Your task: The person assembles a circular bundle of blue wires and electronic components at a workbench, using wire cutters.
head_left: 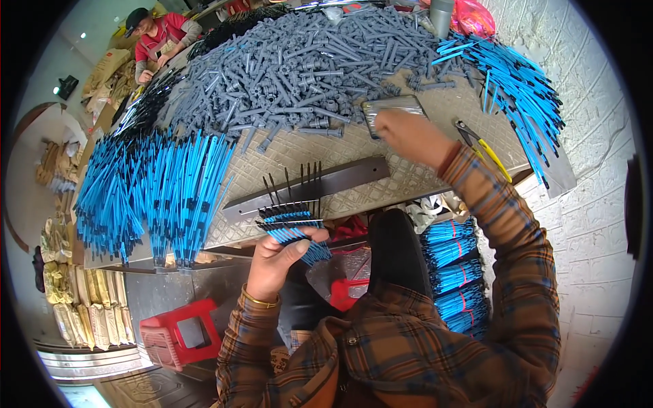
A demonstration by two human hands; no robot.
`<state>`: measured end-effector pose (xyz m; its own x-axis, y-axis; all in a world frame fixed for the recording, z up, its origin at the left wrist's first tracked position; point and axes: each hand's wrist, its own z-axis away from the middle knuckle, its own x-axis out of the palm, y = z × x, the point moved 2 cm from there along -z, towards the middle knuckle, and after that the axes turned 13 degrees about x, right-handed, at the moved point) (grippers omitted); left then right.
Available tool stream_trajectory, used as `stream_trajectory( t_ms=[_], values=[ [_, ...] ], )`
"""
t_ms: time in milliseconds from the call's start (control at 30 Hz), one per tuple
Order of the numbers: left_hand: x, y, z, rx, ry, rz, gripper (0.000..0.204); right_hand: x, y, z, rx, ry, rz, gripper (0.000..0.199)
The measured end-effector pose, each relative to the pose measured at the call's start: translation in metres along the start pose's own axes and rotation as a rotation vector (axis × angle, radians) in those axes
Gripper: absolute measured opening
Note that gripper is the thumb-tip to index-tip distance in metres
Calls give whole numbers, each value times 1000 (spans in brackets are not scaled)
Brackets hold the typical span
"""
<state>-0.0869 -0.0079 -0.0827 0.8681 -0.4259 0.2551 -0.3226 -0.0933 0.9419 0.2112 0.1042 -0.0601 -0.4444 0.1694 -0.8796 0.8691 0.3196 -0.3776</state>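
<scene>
My left hand [272, 264] is closed round a fan of thin blue rods with black ends [291, 231], held over the table's near edge. Their slim black tips point up and away from me, and thin metal pins seem to lie across them. At the middle right, my right hand [408, 138] is curled over a shallow tray of thin metal pins [403, 104]. Its fingertips are bent in, and what they hold, if anything, is hidden. Just beyond the rods a dark metal bar [347, 181] lies on the table. Yellow-handled pliers [484, 151] rest right of my right hand.
A big heap of grey plastic tubes [286, 78] covers the table's far side. Blue rods are piled at the left [180, 197] and right [520, 92]. Tied blue bundles [454, 272] sit below, near a red stool [194, 333]. A co-worker [163, 41] sits far left.
</scene>
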Motion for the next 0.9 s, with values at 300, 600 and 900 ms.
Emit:
stream_trajectory(
  t_ms=[300,600,900],
  values=[
    [3,0,-2,-21,-21,21,22,26,-53,9,-130,-108,-141,11],
    [1,1,-3,-34,-25,20,23,44,-58,-3,-172,-57,-165,12],
    [1,3,-4,-40,-24,29,24,50,-63,-9,-176,-30,-121,14]
  ],
)
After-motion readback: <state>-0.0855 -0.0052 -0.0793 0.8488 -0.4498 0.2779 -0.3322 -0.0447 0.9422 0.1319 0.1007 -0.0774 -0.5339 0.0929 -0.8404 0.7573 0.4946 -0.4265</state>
